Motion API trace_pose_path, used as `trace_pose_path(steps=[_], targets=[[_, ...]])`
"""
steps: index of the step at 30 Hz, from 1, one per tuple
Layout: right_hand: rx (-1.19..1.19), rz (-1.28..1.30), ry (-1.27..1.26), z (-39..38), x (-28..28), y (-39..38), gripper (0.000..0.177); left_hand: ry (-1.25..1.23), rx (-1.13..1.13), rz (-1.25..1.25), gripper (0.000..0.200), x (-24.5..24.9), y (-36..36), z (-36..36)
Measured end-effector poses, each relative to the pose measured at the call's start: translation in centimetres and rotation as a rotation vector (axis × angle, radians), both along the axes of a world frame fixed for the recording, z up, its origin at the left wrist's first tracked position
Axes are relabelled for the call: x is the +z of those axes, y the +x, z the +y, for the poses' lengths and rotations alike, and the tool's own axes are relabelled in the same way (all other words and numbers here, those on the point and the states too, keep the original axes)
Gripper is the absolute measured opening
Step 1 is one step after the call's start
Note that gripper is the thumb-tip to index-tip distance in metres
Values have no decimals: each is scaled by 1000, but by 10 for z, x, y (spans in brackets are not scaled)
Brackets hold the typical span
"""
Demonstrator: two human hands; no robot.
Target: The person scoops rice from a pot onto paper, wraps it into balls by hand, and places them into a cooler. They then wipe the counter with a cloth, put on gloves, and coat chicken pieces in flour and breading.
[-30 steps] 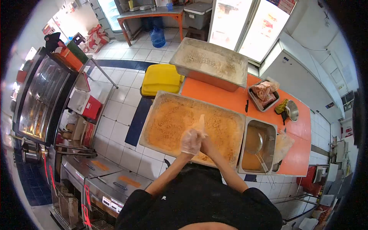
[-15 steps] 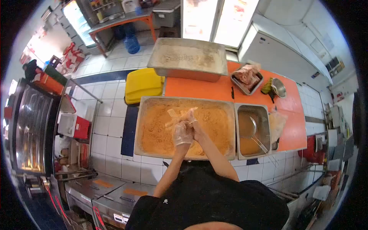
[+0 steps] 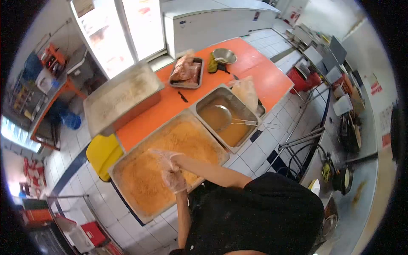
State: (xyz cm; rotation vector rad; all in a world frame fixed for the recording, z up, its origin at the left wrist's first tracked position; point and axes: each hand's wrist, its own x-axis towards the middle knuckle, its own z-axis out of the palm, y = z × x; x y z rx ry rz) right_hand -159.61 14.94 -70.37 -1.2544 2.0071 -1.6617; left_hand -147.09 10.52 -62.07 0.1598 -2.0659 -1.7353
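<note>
Curled against the right wrist, the left hand [image 3: 175, 182] has its grip closed, though I cannot tell whether it pinches the clear glove. The right hand [image 3: 163, 158] lies slack-fingered, holding nothing. Both hover low over the orange crumb [image 3: 140, 178] in the big tray [image 3: 146, 139], likely so anything shed drops back in. The batter pan [image 3: 203, 98], with a skimmer [image 3: 222, 115] resting inside, sits just beside the tray on the orange surface [image 3: 263, 80], which I judge keeps the wet-to-dry pass short.

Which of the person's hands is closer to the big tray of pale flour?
Right. The right hand is over the orange crumb tray, toward the flour tray; the left hand sits behind it, nearer the body.
</note>
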Motion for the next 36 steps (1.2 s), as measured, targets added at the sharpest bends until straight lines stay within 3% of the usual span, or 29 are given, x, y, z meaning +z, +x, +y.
trace_pose_path(steps=[2,3,4,5,6,7,8,9,11,12,14,16,18,20,21,22,24,25,27,31,32,33,34,35,36], targets=[[45,236,-26,-3,2,-7,56,-634,242,-110,22,7,10,4],[-154,-325,-374,-12,4,0,58,-642,244,-98,22,19,11,9],[-154,-315,-387,-13,31,-1,58,-353,108,-264,23,61,16,15],[-179,-953,-429,-3,66,2,59,-63,-30,-423,24,84,14,21],[-182,-1595,-444,13,88,4,60,-81,-34,-414,24,85,13,23],[-171,-1585,-463,33,94,7,60,-296,-57,-301,25,81,18,23],[-215,-1114,-285,57,96,11,45,-508,-77,-184,26,76,23,23],[-254,-641,-114,80,98,12,34,-524,-76,-174,26,49,29,19],[-330,-736,-156,125,85,-7,29,104,-101,-76,29,-23,25,10],[-404,-841,-177,152,78,-17,24,93,-98,-75,29,-27,10,10],[-630,-593,-174,219,148,-24,22,-746,17,-54,28,-27,-19,12],[-851,-985,-378,271,205,-38,21,181,-78,-170,24,38,-70,59],[-877,-721,-304,333,203,-61,22,-13,-220,-230,15,35,-140,93],[-986,-380,-157,381,223,-75,21,-327,-434,398,15,81,-202,179],[-955,-397,-174,397,239,-83,21,-439,-606,-133,22,147,-217,229],[-999,-347,-96,414,255,-87,21,-1015,-529,40,24,138,-246,269],[-1045,-229,27,447,260,-97,22,-979,-214,232,17,141,-274,339],[-1033,-170,56,460,256,-102,22,-973,-198,214,17,131,-295,357],[-1011,-68,113,484,248,-110,22,-1419,-639,-226,18,103,-340,375],[-982,107,213,526,231,-127,21,-1192,-674,-74,20,119,-341,368],[-983,109,225,534,227,-128,21,-1335,-673,-55,17,143,-344,360],[-965,-54,229,547,224,-129,20,-1473,-670,-38,20,159,-351,348],[-941,-218,240,557,223,-125,19,-1460,-604,29,21,158,-371,328],[-1021,-88,262,558,230,-114,19,-1440,-542,95,21,158,-395,309],[-1099,42,288,558,234,-102,19,-1814,-627,-144,20,179,-418,306]])
